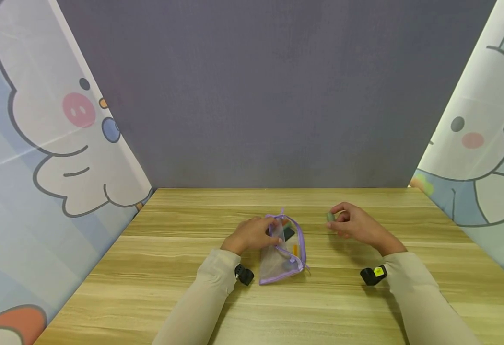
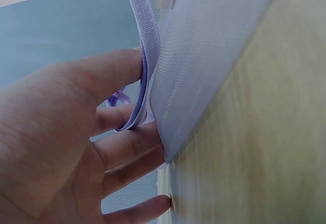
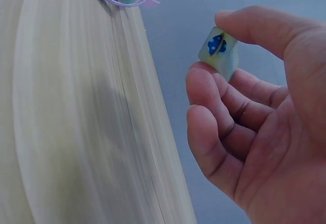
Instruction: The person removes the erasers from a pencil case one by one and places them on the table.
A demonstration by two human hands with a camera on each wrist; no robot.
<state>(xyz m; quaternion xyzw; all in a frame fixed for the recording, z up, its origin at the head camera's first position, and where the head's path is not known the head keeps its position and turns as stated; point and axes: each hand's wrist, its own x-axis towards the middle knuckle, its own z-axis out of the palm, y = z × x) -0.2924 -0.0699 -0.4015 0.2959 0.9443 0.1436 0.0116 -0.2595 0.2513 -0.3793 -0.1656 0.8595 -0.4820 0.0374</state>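
A see-through mesh pouch (image 1: 273, 268) with purple zip edging lies on the table. My left hand (image 1: 253, 234) holds its upper edge, and in the left wrist view the thumb and fingers grip the purple rim (image 2: 147, 40) from both sides. Inside the pouch are a dark item (image 1: 288, 233) and an orange one (image 1: 295, 250), their kinds unclear. Right of the pouch, my right hand (image 1: 355, 223) pinches a small pale green block (image 3: 219, 51) between thumb and fingers, above the table. A blue patch with white dots and a dark slanting mark shows on the block's face.
The wood-grain table (image 1: 148, 287) runs back to a dark grey panel (image 1: 252, 96). Cartoon-printed sheets (image 1: 27, 191) stand along both sides. Black wrist cameras (image 1: 244, 274) sit on both sleeves.
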